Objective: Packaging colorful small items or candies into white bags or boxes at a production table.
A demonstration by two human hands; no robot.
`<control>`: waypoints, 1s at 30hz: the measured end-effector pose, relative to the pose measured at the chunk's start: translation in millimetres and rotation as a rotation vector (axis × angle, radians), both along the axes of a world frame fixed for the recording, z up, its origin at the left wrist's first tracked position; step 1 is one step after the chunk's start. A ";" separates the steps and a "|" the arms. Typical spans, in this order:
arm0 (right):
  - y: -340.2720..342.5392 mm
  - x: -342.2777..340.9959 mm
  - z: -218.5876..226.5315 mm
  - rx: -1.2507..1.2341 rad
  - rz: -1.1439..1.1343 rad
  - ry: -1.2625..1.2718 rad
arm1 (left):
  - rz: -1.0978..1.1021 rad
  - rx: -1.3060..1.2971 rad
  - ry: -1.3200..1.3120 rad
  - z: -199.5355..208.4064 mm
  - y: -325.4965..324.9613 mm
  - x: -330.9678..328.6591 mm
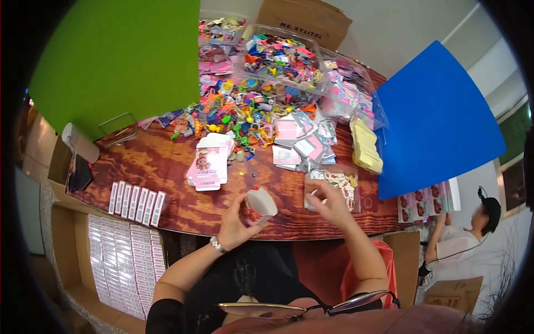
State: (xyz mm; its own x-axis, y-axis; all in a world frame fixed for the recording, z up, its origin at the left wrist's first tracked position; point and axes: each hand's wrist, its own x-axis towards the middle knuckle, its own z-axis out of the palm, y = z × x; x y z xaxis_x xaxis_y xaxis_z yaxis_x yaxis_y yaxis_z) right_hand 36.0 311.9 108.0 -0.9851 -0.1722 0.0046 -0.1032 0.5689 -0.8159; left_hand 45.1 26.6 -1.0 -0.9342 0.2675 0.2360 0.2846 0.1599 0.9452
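Observation:
My left hand [236, 227] is wrapped round a small open carton [263, 205]. The carton is tilted, its pale inside facing up, and something red shows at its side. To the right, my right hand [332, 207] hovers over the left part of a clear bag [356, 205] with small printed pieces in it. Its fingers are curved, with a gap between thumb and fingertips, and nothing can be seen in them. Beyond my left hand lies a stack of flat pink and white cartons [210, 167]. Pink and silver packets [303, 142] are heaped behind the bag.
A heap of small colourful toys [239, 114] and a full clear tub [281, 75] fill the back. A green panel [128, 61] stands left, a blue panel [439, 122] right. Filled cartons [136, 203] stand in a row near a packed cardboard box [69, 261]. Another person [453, 242] is at right.

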 end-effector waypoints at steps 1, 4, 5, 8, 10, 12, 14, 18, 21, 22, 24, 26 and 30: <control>-20.1 5.7 0.7 -0.085 0.045 -0.037 | 0.010 -0.026 0.000 6.0 3.5 -1.2; -68.6 8.2 6.0 0.090 0.223 0.441 | 0.096 -0.006 0.073 15.3 8.1 -3.0; -77.2 8.5 -0.1 0.186 0.259 0.646 | 0.106 -0.013 0.074 11.9 6.7 -3.7; -92.5 12.8 -32.8 0.150 0.110 0.909 | 0.143 0.032 0.040 5.5 5.4 -10.0; -95.1 9.8 -38.0 0.236 0.093 0.939 | 0.161 0.033 0.099 16.6 7.5 -12.5; -101.8 9.8 -38.1 0.317 0.079 0.967 | 0.136 -0.004 0.126 13.3 1.3 -13.7; -106.9 12.3 -35.2 0.214 0.055 0.811 | 0.103 -0.037 0.153 9.6 -1.0 -13.9; -111.1 14.4 -35.1 0.183 0.091 0.702 | 0.108 -0.075 0.177 12.2 -0.7 -13.2; -113.8 15.8 -23.7 0.305 0.162 0.729 | 0.130 -0.132 0.316 18.8 -4.2 -15.1; -112.0 16.2 -19.6 0.190 0.173 0.675 | 0.131 -0.144 0.372 20.5 -5.8 -15.4; -112.1 16.3 -19.2 0.074 0.190 0.623 | 0.175 -0.183 0.409 24.0 -7.0 -15.7; -116.1 18.1 -25.1 -0.706 -0.226 0.074 | 0.213 -0.220 0.447 26.9 -7.2 -15.5; -120.2 8.3 -47.0 -0.691 -0.093 -0.069 | 0.239 -0.275 0.494 30.8 -6.8 -14.3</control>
